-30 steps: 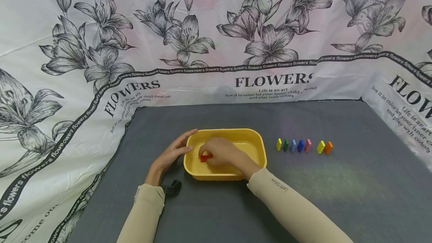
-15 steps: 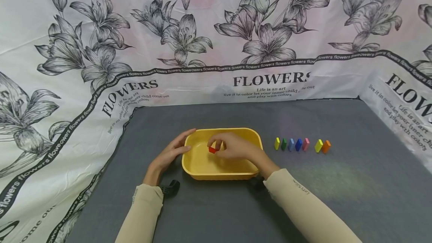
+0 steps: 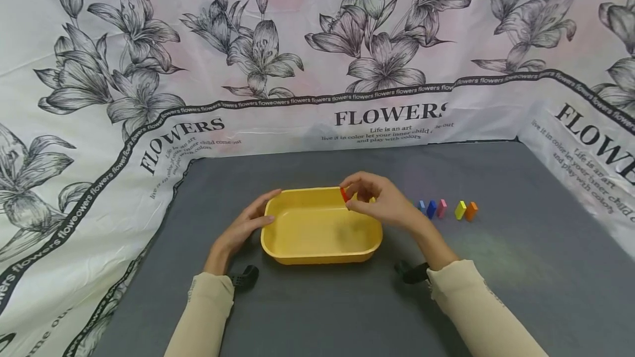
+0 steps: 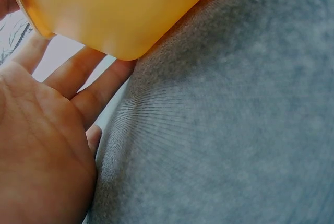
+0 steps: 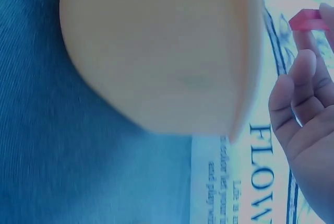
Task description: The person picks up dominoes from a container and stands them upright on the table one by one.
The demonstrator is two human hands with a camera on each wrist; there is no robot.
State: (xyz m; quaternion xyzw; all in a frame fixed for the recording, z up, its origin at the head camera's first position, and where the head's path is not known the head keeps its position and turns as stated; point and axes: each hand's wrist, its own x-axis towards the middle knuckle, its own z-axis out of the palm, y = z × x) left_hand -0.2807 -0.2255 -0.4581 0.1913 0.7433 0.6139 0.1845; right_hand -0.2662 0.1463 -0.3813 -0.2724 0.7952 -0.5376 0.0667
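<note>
My right hand [image 3: 379, 197] pinches a small red block [image 3: 344, 194] between thumb and fingertips, over the back right part of a yellow plastic bin [image 3: 322, 259]. In the right wrist view the red block [image 5: 310, 20] sticks out from the fingertips at the upper right, its other end covered by them. My left hand [image 3: 243, 230] rests against the bin's left side, thumb tip at the rim. Its straight, spread fingers [image 4: 75, 72] touch the outer wall near the corner in the left wrist view.
Small upright blocks stand in a row right of the bin: light blue [image 3: 421, 206], dark blue [image 3: 431, 209], pink [image 3: 442, 209], then yellow [image 3: 460, 210] and orange [image 3: 471, 211]. My right hand hides the row's left end. A flower-printed cloth [image 3: 278, 125] borders the grey table [image 3: 317, 307].
My right hand has lifted the red block out of the bin's left part and carried it right and up toward the back right rim. My left hand has stayed against the bin.
</note>
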